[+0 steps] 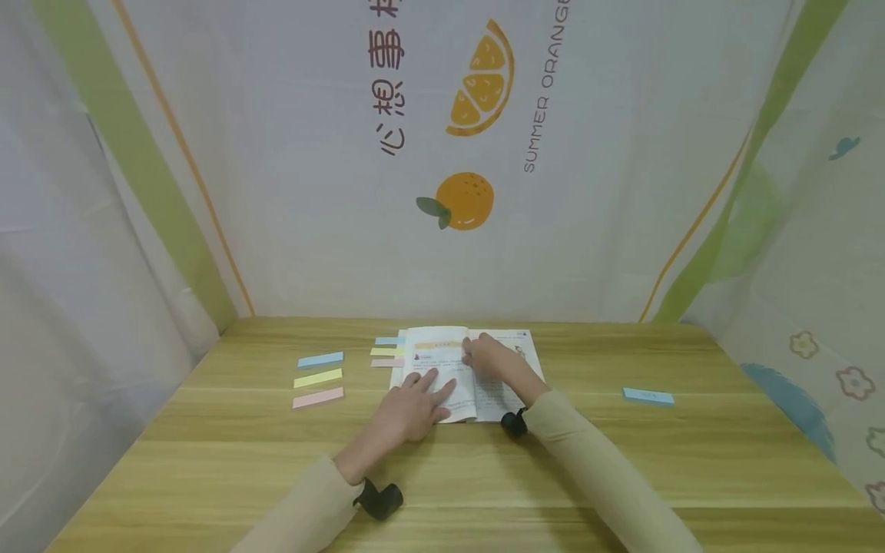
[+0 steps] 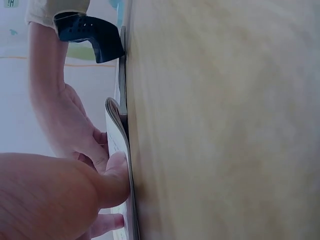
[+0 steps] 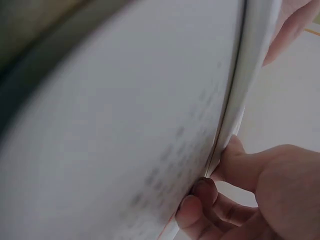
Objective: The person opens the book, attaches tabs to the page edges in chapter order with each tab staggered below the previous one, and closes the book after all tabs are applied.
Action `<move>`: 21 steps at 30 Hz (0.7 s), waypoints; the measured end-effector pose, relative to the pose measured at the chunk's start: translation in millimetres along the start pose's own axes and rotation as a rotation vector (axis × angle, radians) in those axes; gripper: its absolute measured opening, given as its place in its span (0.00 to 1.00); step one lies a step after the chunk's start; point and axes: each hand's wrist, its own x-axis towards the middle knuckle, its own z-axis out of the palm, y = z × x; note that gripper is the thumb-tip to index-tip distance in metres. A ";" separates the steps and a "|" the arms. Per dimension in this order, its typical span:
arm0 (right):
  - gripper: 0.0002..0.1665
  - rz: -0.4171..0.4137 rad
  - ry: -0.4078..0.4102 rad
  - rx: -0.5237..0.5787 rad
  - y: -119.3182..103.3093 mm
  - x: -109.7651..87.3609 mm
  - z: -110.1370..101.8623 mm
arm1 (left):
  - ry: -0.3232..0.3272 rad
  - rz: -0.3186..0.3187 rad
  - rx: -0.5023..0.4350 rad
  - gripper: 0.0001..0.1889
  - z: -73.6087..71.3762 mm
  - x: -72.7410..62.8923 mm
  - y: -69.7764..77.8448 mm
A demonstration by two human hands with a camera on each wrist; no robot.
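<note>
An open book [image 1: 494, 401] with printed pages lies on the table, its left-hand leaves bulging up beside the fold. My left hand [image 1: 411, 407] presses the lower part of the left page with spread fingers. Its thumb rests near the page edge in the left wrist view. At the upper part of the fold, my right hand [image 1: 494, 359] pinches the leaves; its thumb and curled fingertips [image 3: 190, 212] meet there in the right wrist view. Blue [image 1: 387, 340], yellow [image 1: 384, 352] and pink [image 1: 386, 363] sticky tabs stick out from the book's left edge.
Left of the book lie blue [image 1: 320, 359], yellow [image 1: 317, 378] and pink [image 1: 318, 397] paper strips in a column. Another blue strip [image 1: 648, 396] lies to the right on the wooden table [image 1: 484, 476]. A printed curtain [image 1: 311, 230] hangs behind the table.
</note>
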 end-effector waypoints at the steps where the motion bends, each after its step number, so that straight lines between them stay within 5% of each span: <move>1: 0.27 -0.014 0.007 -0.007 -0.2 -1.5 0.5 | -0.001 0.000 -0.005 0.27 -0.6 -0.5 0.4; 21: 0.32 -0.164 0.005 0.042 -10.0 -45.9 12.1 | 0.019 -0.021 0.024 0.27 -0.3 -3.2 4.9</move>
